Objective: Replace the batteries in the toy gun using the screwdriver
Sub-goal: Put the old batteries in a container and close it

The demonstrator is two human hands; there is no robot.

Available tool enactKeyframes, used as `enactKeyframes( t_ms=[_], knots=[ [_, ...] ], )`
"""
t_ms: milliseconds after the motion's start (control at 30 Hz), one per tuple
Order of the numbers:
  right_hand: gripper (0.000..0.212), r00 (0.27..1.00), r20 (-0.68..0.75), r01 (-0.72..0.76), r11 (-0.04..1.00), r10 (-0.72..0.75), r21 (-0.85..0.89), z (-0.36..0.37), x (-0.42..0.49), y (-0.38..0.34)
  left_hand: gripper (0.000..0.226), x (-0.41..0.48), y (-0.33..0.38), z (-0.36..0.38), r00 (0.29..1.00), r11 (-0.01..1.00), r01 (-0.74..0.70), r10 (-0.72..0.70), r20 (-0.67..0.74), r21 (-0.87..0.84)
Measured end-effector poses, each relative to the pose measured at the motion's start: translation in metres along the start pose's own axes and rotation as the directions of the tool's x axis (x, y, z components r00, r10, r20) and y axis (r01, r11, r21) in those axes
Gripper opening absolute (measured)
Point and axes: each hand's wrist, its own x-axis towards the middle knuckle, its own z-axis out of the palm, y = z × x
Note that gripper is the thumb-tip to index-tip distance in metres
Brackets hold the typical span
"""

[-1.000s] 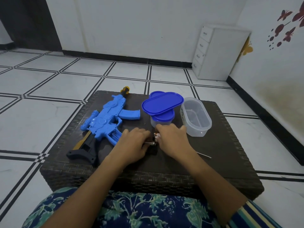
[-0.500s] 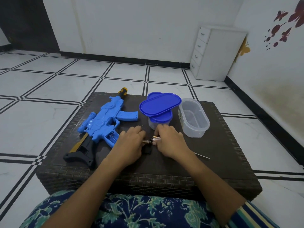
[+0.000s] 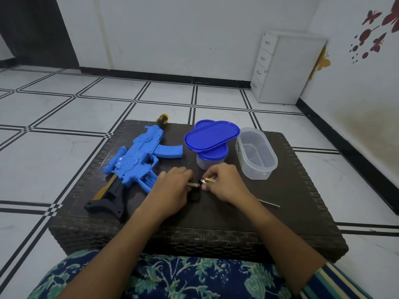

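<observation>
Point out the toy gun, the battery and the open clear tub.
toy gun [image 3: 138, 159]: head view, blue body.
battery [image 3: 210, 180]: head view, gold casing.
clear tub [image 3: 258, 172]: head view, near wall.

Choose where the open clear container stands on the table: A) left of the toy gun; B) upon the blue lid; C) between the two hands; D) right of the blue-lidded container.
D: the open clear container stands just right of the blue-lidded container, far from the toy gun.

One head-worn wide camera looks forward and down, close over the table [image 3: 299, 187]
</observation>
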Motion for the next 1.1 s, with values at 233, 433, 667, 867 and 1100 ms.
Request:
enactKeyframes(
  t_ms=[233, 433, 667, 867, 1100],
  knots=[
    [0.025, 0.998, -0.042, 0.031, 0.993, -0.037, -0.117, 0.005, -0.001, -0.001, 0.01, 0.005, -0.005, 0.006, 0.996, 0.986, 0.004, -0.019, -0.088, -0.168],
    [0.028, 0.953, -0.303, 0.076, 0.988, -0.032, 0.137, -0.027, -0.005, 0.003, 0.021, 0.011, 0.016, -0.002, 0.896, 0.836, 0.013, -0.253, -0.364, -0.548],
    [0.018, 0.687, -0.68, 0.008, 0.932, 0.257, 0.362, -0.078, 0.0, 0.041, 0.017, 0.066, 0.069, -0.012, 0.864, 0.769, -0.017, -0.309, -0.396, -0.639],
    [0.014, 0.723, -0.647, -0.101, 0.964, 0.241, 0.246, -0.073, 0.012, 0.067, 0.021, 0.131, 0.098, 0.022, 0.929, 0.887, 0.039, -0.202, -0.31, -0.46],
    [0.02, 0.766, -0.603, -0.152, 0.974, 0.222, 0.165, -0.079, 0.02, 0.074, 0.031, 0.147, 0.108, 0.038, 0.971, 0.957, 0.041, -0.106, -0.216, -0.287]
  ],
)
